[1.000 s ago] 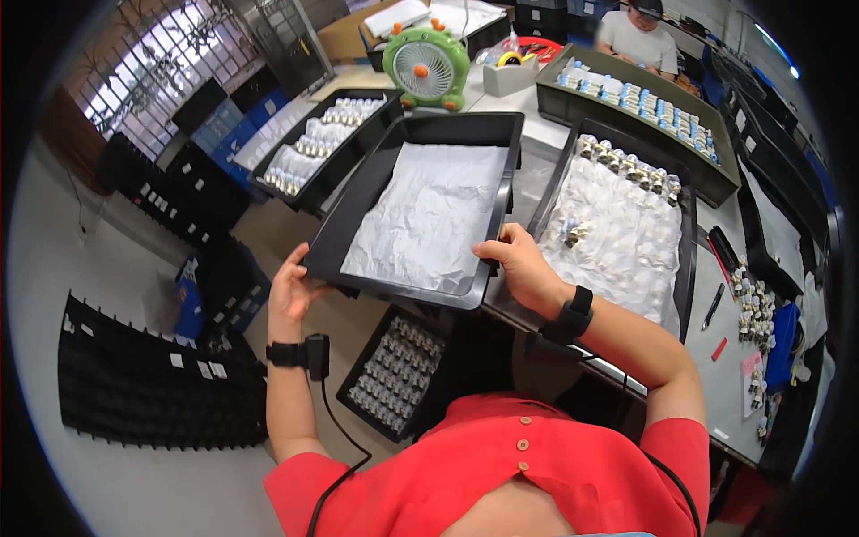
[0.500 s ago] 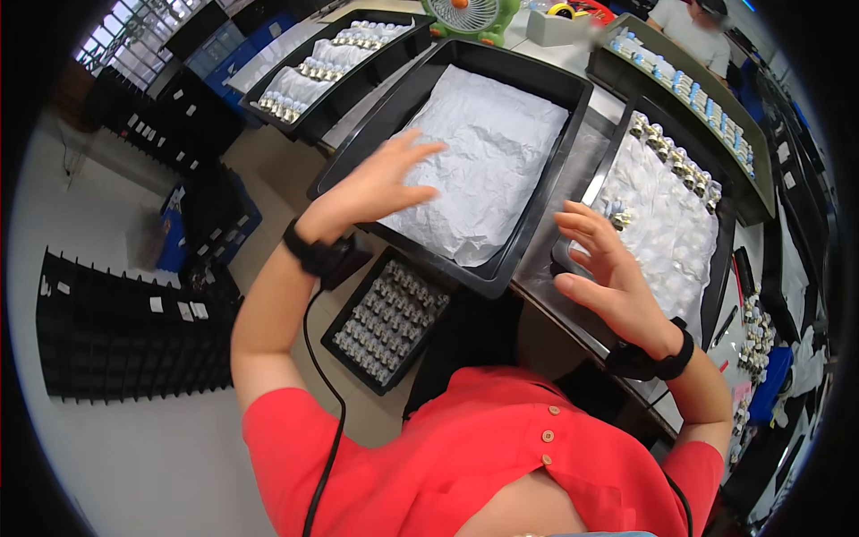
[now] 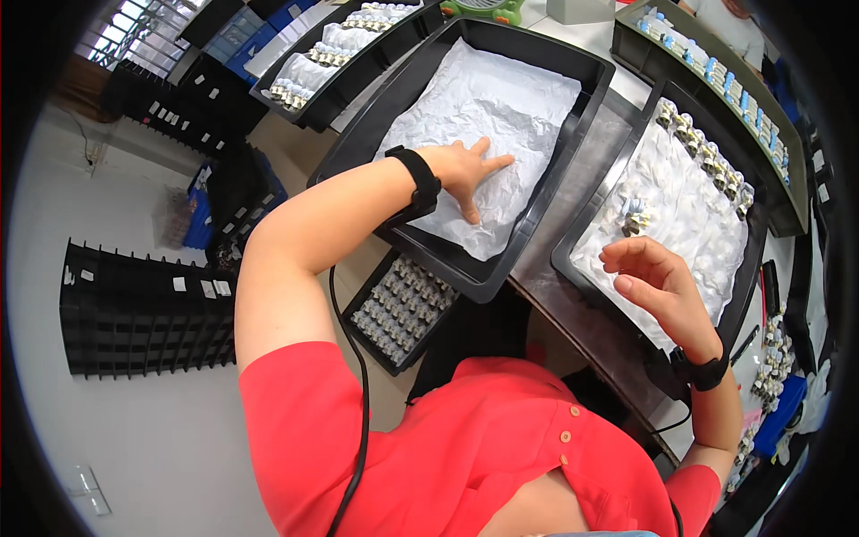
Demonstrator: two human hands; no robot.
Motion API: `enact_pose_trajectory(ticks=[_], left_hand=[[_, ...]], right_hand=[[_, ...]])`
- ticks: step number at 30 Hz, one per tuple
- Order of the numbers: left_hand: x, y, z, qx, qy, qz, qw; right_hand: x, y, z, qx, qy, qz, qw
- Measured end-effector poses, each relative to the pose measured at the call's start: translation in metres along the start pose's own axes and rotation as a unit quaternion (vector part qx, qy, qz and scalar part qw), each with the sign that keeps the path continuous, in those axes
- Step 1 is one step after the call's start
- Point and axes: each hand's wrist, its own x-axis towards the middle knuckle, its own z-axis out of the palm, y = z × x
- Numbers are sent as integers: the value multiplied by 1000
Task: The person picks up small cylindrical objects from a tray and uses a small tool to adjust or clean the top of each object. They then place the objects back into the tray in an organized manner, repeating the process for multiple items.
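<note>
A black tray (image 3: 594, 85) in the middle is lined with a crumpled sheet of white tissue paper (image 3: 510, 98). My left hand (image 3: 463, 174) lies on or just over that paper, fingers spread, with nothing in it. To the right, my right hand (image 3: 660, 285) hovers over the near part of a second black tray (image 3: 562, 255), fingers loosely curled, thumb apart and nothing in its grasp. White tissue (image 3: 684, 210) covers this tray's contents. A small metal fitting with a pale blue part (image 3: 633, 217) sits on the tissue, and a row of similar fittings (image 3: 707, 157) runs along the far side.
Farther left stands a black tray (image 3: 309, 112) with rows of fittings between tissue. An olive-grey tray (image 3: 707, 85) of blue-and-white parts stands at the far right. Below the table edge is a black crate (image 3: 394, 318) full of fittings. A person (image 3: 734, 27) is at the far right.
My left hand has moved right and inward across the white paper. My right hand has moved right and a little nearer, over the right tray. The view has shifted slightly.
</note>
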Motion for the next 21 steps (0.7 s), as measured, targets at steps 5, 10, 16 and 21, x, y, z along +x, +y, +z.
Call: enact_pose_trajectory(ticks=[5, 10, 16, 21], left_hand=[[-17, 11, -2, 20, -39, 11, 999], [19, -20, -11, -46, 29, 105, 993], [62, -7, -43, -77, 158, 53, 983], [76, 4, -39, -30, 68, 9, 997]], right_hand=[[1, -5, -1, -79, -29, -7, 996], [4, -10, -2, -63, -57, -10, 996], [5, -10, -22, 32, -11, 6, 999], [5, -2, -54, 52, 106, -91, 989]])
